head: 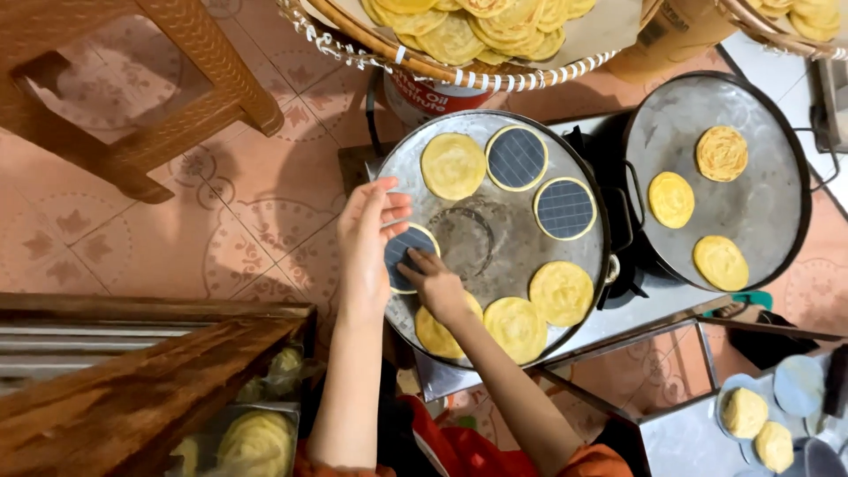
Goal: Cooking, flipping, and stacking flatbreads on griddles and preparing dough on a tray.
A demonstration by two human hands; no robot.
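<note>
Over the near griddle [495,231], at its left rim, I work both hands on one dark, grid-lined backing sheet [405,251] with a yellow dough edge showing round it. My left hand [371,231] is open, fingers spread and curled over the sheet's upper left edge, hanging partly past the pan's rim above the tiled floor [221,221]. My right hand [437,283] presses down with bent fingers, tips touching the sheet's lower right; neither hand grips it fully. Two more sheet-covered rounds [541,184] lie near the top right of the pan, just beside each other, and bare yellow flatbreads [452,165] sit at the top and along the lower edge, close together. Only the pan's centre lies bare. A second griddle [751,212] stands to the right, apart from the first by a narrow dark gap, carrying three flatbreads well spaced. A woven basket [459,71] of cooked rounds overhangs the near pan's far rim. A wooden stool [132,97] stands well off to the left.
</note>
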